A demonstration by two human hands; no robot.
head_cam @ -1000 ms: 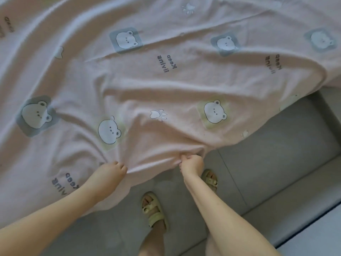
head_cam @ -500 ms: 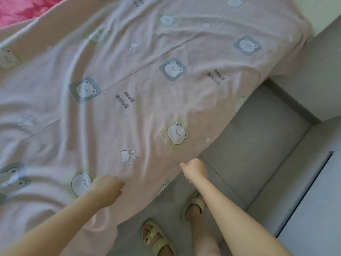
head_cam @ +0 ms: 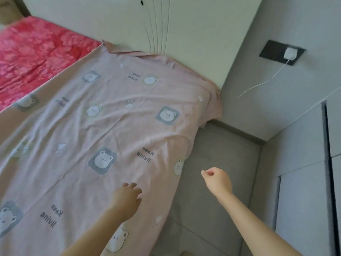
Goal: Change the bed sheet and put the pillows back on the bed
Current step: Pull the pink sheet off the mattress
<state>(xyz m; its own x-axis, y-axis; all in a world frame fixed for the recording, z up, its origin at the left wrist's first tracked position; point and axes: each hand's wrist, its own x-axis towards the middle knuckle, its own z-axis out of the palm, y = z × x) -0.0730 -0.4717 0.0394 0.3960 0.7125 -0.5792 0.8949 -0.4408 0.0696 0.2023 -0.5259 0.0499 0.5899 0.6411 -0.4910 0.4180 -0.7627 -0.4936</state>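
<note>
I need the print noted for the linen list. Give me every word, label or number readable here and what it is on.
"Keep living": printed on the pink sheet, upside down from here, near its hanging edge.
"Keep living": the same sheet, again, lower down, left of the left hand.
Two more prints farther up the sheet: too blurred to read.
The plugged-in charger: no readable marking.

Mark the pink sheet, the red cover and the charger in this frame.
pink sheet [head_cam: 120, 130], head view, on plain fabric near its middle.
red cover [head_cam: 36, 52], head view, on the middle of the exposed part.
charger [head_cam: 290, 53], head view, on the white plug body.
</note>
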